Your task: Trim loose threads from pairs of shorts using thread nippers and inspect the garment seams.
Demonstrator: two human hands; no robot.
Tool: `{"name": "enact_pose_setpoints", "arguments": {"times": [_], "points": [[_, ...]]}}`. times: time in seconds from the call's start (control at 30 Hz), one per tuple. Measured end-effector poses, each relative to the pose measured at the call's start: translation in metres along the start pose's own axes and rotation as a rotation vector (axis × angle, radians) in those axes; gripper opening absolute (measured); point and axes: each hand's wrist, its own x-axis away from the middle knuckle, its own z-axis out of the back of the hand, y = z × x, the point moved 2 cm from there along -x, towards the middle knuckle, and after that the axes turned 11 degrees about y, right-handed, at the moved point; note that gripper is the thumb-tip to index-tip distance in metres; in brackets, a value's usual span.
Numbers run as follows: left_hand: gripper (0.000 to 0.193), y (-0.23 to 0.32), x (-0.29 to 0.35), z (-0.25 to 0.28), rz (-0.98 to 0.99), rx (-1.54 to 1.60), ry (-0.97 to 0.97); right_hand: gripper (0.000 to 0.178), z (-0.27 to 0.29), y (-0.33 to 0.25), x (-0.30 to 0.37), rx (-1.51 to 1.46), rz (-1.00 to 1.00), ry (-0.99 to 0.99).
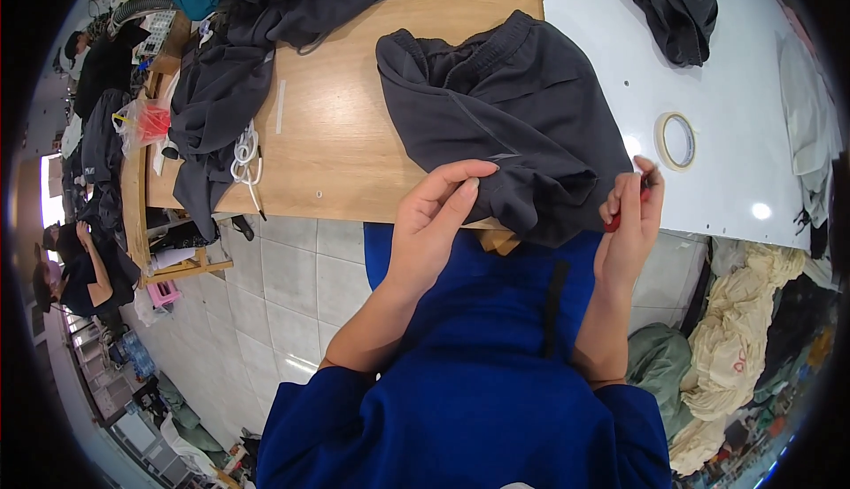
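My surface [336, 126], the broadest element, is wood-toned on the left and white on the right. A heap of dark cloth [221, 90] occupies its left end. The dark grey garment [531, 90] with a gathered elastic waistband lies before me at the near edge, spanning both tones; its lower end is bunched and projects past that edge. Because of this overhang, a tug toward my body could, I judge, draw the whole piece off toward my lap.

My left hand [423, 228] brings thumb and forefinger together at the garment's left margin; I cannot tell whether cloth or thread lies between them. Should the pinch be shallow, the smooth-looking fabric could slip free. My right hand [629, 223] curls around a small object, at the garment's right side. A roll of tape [662, 143] lies flat beyond that hand; a wide sweep could knock it. Smallest is the red tool [616, 221] in my right hand, mostly hidden by fingers; if its concealed end is sharp, careless contact could nick the cloth or my fingertips.
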Motion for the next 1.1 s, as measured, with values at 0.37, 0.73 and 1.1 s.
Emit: {"name": "enact_pose_setpoints", "arguments": {"times": [0.37, 0.73, 1.1], "points": [[0.027, 0.004, 0.004, -0.008, -0.076, -0.098, -0.037, 0.030, -0.028, -0.020, 0.037, 0.445, 0.533, -0.517], [0.025, -0.001, 0.009, -0.007, -0.145, -0.233, -0.033, 0.026, -0.032, -0.023, 0.039, 0.562, 0.780, -0.447], [0.025, -0.001, 0.008, -0.005, -0.161, -0.230, -0.039, 0.028, -0.028, -0.021, 0.037, 0.519, 0.606, -0.482]]}}
